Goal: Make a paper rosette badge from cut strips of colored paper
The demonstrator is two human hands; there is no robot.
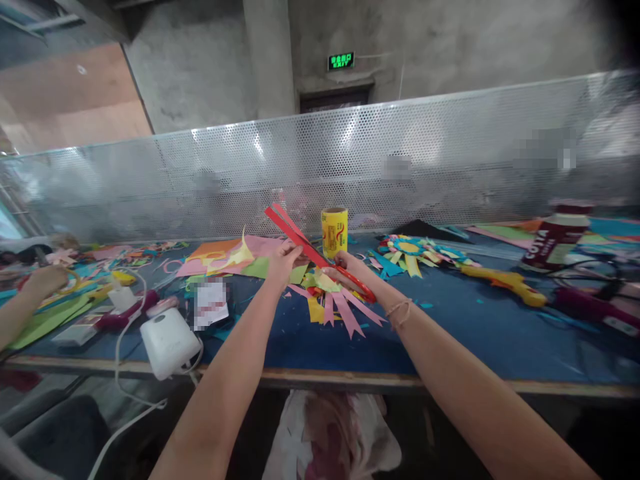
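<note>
My left hand (283, 261) pinches a strip of red paper (287, 229), whose far end shows as two long pieces spread slightly apart. In my right hand (353, 268) are scissors with red handles (361, 288). Their blades point toward the red paper and are partly hidden by it and by my fingers. Beneath my hands lies a paper rosette with pink notched tails (345, 312) and yellow pieces. Just behind stands a yellow roll of tape (334, 233).
Coloured paper sheets (260, 267) lie at left centre, finished rosettes (407, 247) at right. A yellow glue gun (507, 280) and a dark bottle (557, 237) are further right. A white power adapter (169, 341) sits at the front edge. Another person's hand (44, 283) works far left.
</note>
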